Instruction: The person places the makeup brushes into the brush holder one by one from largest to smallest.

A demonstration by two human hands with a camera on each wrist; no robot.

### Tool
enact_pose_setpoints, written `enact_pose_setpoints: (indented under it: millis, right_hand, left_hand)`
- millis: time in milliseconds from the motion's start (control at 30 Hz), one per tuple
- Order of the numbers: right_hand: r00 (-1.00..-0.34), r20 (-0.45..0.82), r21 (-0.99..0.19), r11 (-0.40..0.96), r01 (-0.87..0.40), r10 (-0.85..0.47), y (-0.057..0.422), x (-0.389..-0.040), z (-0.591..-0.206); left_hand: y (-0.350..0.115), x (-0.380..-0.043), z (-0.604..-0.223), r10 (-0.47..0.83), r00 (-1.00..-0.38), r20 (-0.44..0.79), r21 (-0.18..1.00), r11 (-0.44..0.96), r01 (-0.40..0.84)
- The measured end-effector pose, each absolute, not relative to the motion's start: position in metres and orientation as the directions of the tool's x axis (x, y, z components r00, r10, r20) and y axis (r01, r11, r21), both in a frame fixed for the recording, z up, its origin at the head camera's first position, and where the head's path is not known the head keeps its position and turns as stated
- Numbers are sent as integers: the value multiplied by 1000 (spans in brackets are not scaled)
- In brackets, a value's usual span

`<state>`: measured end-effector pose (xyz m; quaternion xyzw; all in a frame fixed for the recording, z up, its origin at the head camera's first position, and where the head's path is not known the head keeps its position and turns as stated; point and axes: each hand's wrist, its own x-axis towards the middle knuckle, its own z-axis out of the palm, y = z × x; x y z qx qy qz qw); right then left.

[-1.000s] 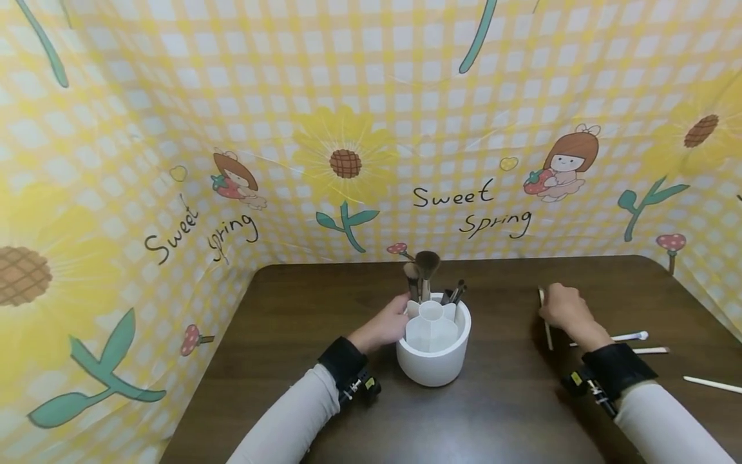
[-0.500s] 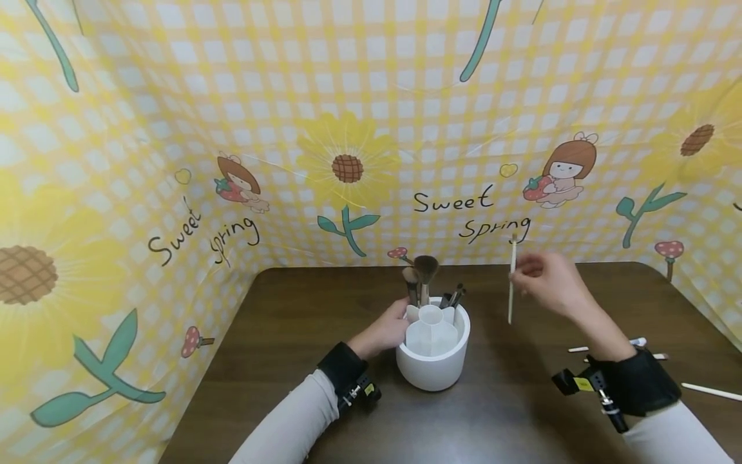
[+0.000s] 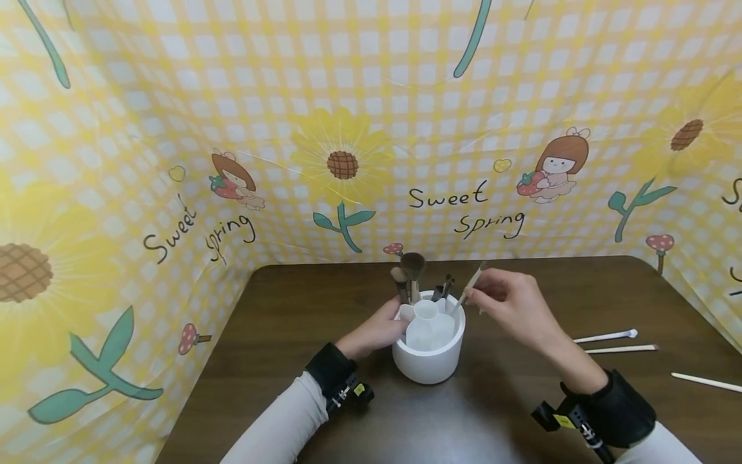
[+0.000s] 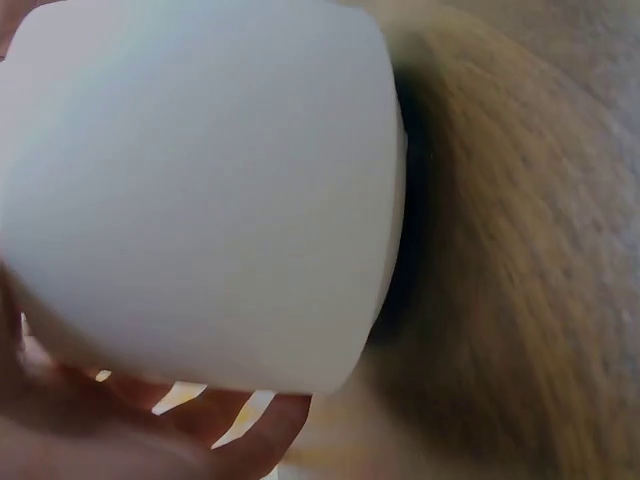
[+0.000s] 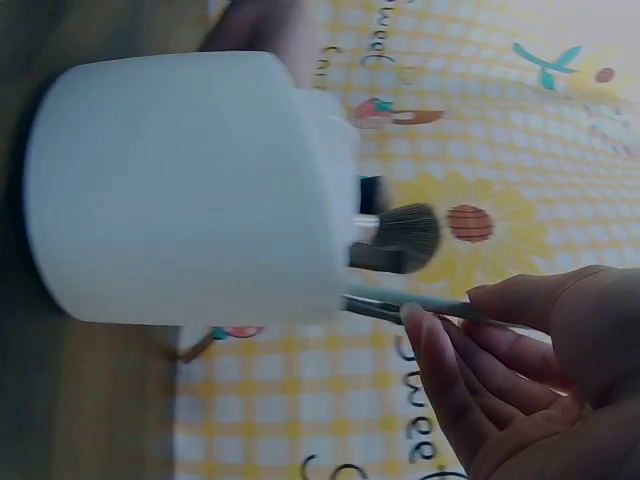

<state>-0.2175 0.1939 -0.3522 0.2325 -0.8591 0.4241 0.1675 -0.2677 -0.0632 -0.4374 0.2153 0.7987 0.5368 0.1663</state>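
Observation:
A white round brush holder (image 3: 429, 368) with inner compartments stands upright on the table. My left hand (image 3: 375, 331) grips its left side, with the thumb at the rim; in the left wrist view the fingers (image 4: 275, 430) curl along the white wall. Between thumb and fingers, my right hand (image 3: 516, 308) pinches a slim pale makeup brush (image 3: 472, 282), tilted, its lower end inside the holder's right rim. A large fluffy makeup brush (image 3: 413, 264), a smaller one (image 3: 399, 277) beside it and several small dark-tipped brushes (image 3: 446, 285) stand at the back of the holder.
On the dark wooden table (image 3: 278, 386), right of the holder, lie a slim brush (image 3: 607, 336), another slim brush (image 3: 625, 349) just below it, and a white stick (image 3: 706, 382) farther right. A yellow checked cloth (image 3: 348, 84) hangs behind and to the left.
My right hand has picked the slim makeup brush up off the table and carried it left to the holder, where its lower end now goes inside. My left hand keeps its grip.

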Motion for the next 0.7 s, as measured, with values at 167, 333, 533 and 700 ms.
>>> enact_pose_setpoints:
  millis: [167,333,533,700]
  right_hand:
    - [-851,449,-633,576,-517,-272,193,-223,-369]
    - [-851,419,-613,593,-523,-317,196,-227,-375]
    - [-848,426,-579,626,-523,-316,221,-224,-372]
    - [-865,419,-498,727,-473,-275,268,-217,-369]
  left_hand:
    - [-70,-265,-438,574,-818,-46,924,336,184]
    - [-71,-263,-435,574,-818,-40,914,351,202]
    - [-72,-265,-434,546,-837,-25,909,360,208]
    - [-73,-267,-437,537,-843,-39,931,327,165]
